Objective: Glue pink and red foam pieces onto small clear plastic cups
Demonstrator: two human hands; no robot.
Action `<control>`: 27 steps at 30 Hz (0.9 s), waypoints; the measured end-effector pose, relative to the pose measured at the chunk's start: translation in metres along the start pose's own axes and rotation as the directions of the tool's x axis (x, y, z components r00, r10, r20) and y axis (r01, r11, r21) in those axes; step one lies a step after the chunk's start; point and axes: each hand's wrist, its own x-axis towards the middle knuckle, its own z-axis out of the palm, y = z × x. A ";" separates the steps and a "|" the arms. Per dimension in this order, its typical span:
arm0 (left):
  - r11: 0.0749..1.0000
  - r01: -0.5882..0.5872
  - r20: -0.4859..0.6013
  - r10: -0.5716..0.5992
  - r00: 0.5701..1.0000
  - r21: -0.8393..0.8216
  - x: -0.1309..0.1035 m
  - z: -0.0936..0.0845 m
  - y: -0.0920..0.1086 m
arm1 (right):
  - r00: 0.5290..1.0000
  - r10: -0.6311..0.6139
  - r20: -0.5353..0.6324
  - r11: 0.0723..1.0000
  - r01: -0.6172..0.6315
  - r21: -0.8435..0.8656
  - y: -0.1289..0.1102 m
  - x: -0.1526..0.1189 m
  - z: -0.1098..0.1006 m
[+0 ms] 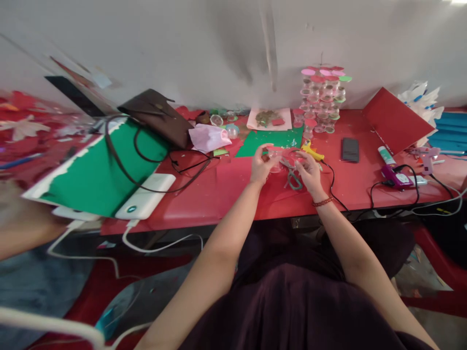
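My left hand (260, 166) has its fingers wrapped round a small clear plastic cup (275, 164) with a red top, held just above the table. Close to it on the right, my right hand (308, 170) pinches a small red piece (292, 156), whose exact shape is blurred. A pair of scissors with grey-green handles (294, 181) lies between and below the two hands. Behind the right hand rests a yellow glue gun (313, 150), its black cord trailing toward the table's front edge.
Clear cups with coloured discs form a hanging stack (323, 99) by the wall. Green card (264, 143) lies behind my hands. A brown bag (156, 116), white power bank (148, 196), dark phone-like block (350, 149) and purple power adapter (398, 178) surround them. Another person's arm (29, 228) is at left.
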 end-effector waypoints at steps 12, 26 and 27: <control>0.625 -0.516 0.258 0.461 0.849 0.586 -0.003 -0.002 -0.011 | 0.992 -0.123 0.041 0.983 0.127 -0.130 0.002 0.013 0.006; 0.514 -0.538 0.391 0.373 0.842 0.668 -0.010 0.002 0.002 | 0.990 -0.117 0.081 0.986 0.126 -0.107 0.001 0.007 0.005; 0.513 -0.533 0.386 0.371 0.845 0.673 -0.010 0.002 0.001 | 0.990 -0.112 0.082 0.987 0.120 -0.110 0.001 0.007 0.005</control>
